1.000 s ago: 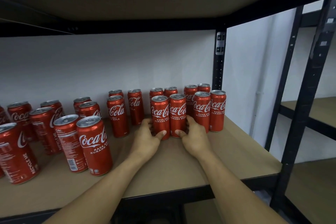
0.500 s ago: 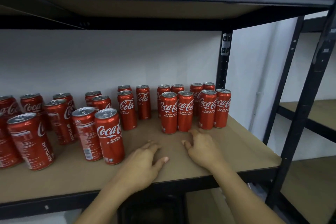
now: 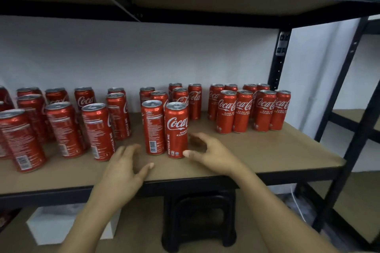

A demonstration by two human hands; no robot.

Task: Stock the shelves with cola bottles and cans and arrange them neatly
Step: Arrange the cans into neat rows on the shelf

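White wall backs a brown shelf point(image 3: 267, 150) in a black rack, and red cola cans stand along it: a tidy block point(image 3: 242, 109) packed toward the back right corner, loose cans point(image 3: 61, 127) scattered toward the left end, and a pair side by side close to the front edge near the middle, a barcode can point(image 3: 153, 127) and a logo can point(image 3: 176, 129). That pair looks like the next to be squared up, and the risk lies in its shape and place. The cans are tall and narrow, so a shove high on the side, or from one hand alone, would likely tip one. So near the front edge, it could roll off toward the stool point(image 3: 199, 217) below, or knock into the loose cans beside it. The left hand point(image 3: 123, 170) hovers just left of the barcode can, its fingers point(image 3: 128, 150) spread wide and holding nothing, a gap showing between them and the can. The right hand point(image 3: 213, 152) cups loosely at the logo can's right side, fingers point(image 3: 200, 138) half curled, thumb tip seemingly against the can's foot, gripping nothing.
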